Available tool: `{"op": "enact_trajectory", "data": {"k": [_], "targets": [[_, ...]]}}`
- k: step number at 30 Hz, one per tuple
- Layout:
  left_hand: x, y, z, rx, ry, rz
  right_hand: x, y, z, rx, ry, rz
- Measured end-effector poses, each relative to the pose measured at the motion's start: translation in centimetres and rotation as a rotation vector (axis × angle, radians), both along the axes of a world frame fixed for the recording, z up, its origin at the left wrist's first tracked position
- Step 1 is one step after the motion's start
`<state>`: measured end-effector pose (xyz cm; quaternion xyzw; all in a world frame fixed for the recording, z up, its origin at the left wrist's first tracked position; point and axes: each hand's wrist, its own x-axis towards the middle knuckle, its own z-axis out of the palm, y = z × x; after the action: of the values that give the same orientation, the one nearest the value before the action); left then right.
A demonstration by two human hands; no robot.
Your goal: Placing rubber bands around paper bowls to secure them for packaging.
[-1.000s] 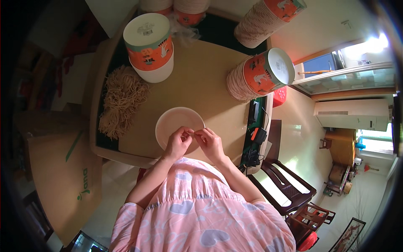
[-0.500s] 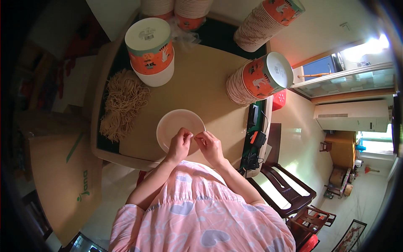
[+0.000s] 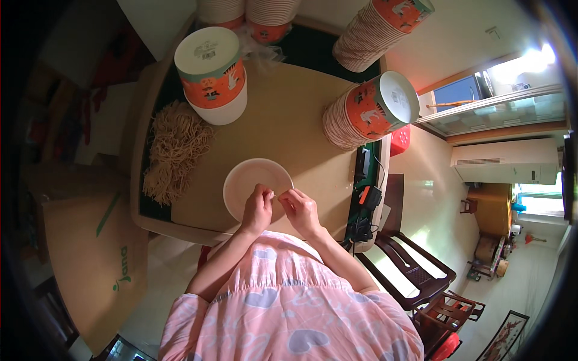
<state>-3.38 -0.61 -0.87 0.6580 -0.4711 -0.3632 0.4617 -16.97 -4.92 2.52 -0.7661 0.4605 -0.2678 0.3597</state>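
Observation:
A pale round paper bowl (image 3: 253, 178) sits on the tan table (image 3: 289, 120), close to its near edge. My left hand (image 3: 257, 209) and my right hand (image 3: 299, 210) meet over the bowl's near rim. Their fingertips pinch a small, thin white thing (image 3: 277, 194) between them; what it is cannot be made out. Both sleeves are pink with pale hearts.
A heap of dry noodles (image 3: 174, 153) lies at the table's left. Stacks of orange-and-white paper bowls stand at the back left (image 3: 212, 75), right (image 3: 370, 111) and far back (image 3: 379, 30). A black device with cables (image 3: 364, 198) sits at the right edge. Cardboard (image 3: 90, 259) lies left; dark wooden chairs (image 3: 415, 271) stand right.
Both hands stay pinched together over the bowl's near rim, shifting only slightly. The view has moved a little.

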Motion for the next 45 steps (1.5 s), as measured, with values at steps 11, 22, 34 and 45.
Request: {"op": "enact_trajectory", "data": {"k": [11,22,34,45], "targets": [[0.2,-0.2,1.6,0.019,0.281,-0.082,0.3,0.1,1.8,0.005,-0.061,-0.018],[0.6,1.0,7.5,0.262,0.21,-0.336,-1.3,1.0,1.1,0.031,-0.115,-0.122],[-1.0,1.8,9.2,0.058,0.191,-0.353,-1.2,1.6,0.5,0.038,-0.237,-0.148],[-1.1,2.1,10.6,0.13,0.278,-0.464,-2.0,0.8,-1.6,0.199,-0.246,-0.173]]}}
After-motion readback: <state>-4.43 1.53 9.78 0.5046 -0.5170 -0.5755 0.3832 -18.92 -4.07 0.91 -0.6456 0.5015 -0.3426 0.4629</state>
